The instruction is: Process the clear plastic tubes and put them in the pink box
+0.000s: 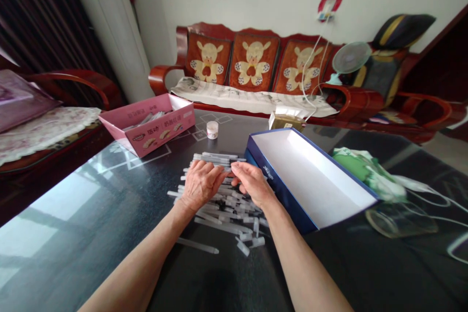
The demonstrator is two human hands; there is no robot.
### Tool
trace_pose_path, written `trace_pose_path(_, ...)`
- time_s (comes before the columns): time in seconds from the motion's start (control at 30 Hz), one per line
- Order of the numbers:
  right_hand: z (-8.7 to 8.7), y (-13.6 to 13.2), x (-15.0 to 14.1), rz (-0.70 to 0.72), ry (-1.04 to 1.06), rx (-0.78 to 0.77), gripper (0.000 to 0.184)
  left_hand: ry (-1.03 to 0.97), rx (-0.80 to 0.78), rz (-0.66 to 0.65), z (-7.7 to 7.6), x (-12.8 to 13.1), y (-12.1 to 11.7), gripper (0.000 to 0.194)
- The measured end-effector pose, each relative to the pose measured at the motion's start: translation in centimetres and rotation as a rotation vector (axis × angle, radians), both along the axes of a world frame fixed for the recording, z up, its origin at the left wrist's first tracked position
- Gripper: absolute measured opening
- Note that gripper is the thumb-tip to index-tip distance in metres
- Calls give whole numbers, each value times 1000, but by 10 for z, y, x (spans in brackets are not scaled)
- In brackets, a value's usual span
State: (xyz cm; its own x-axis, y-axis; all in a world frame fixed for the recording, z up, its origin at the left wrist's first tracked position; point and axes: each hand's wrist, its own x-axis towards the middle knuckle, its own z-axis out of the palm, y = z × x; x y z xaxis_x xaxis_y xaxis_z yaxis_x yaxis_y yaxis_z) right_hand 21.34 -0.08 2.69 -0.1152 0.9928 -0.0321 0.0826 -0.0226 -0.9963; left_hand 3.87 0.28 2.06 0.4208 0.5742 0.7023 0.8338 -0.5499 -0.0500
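Centrally, the left hand (203, 180) and the right hand (252, 180) are held close together, presumably so that small parts can be managed by both sets of fingertips. The fingers of each are bent and narrowly spaced, their tips nearly meeting; whether a piece is pinched there cannot be told. Directly beneath and around them, translucent tubes (210, 227) are spread on the dark table (139, 224), seemingly for easy reach, with short caps (258, 242) scattered at the near right edge. One single tube (197, 245) is set apart, nearer the body. Farther out, the pile is flanked on the right by an open blue-sided box (283, 195) and on the far left by a pink box (157, 139), in which slender pieces (155, 117) are contained. Beyond, a small white jar (212, 130) is seen standing upright.
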Motion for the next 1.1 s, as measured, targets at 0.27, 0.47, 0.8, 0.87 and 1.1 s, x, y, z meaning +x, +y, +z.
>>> trace_pose_path(0.27, 2, -2, 1, -10, -47, 19, 32, 2, -17, 0, -1, 0, 0, 28)
trace_pose_path(0.47, 4, -3, 0, -34, -26, -19, 42, 4, -32, -6, -2, -1, 1, 29)
trace_pose_path(0.8, 6, 3, 9, -69, -87, 117, 26, 2, -49, 24, 0, -3, 2, 31)
trace_pose_path(0.87, 5, 6, 15, -141, -135, 173, 25, -30, -42, 56, 0, -5, 3, 28)
trace_pose_path(1.1, -9, 8, 21, -156, -656, 445, 18, -69, -47, 88, 1, -7, 5, 29)
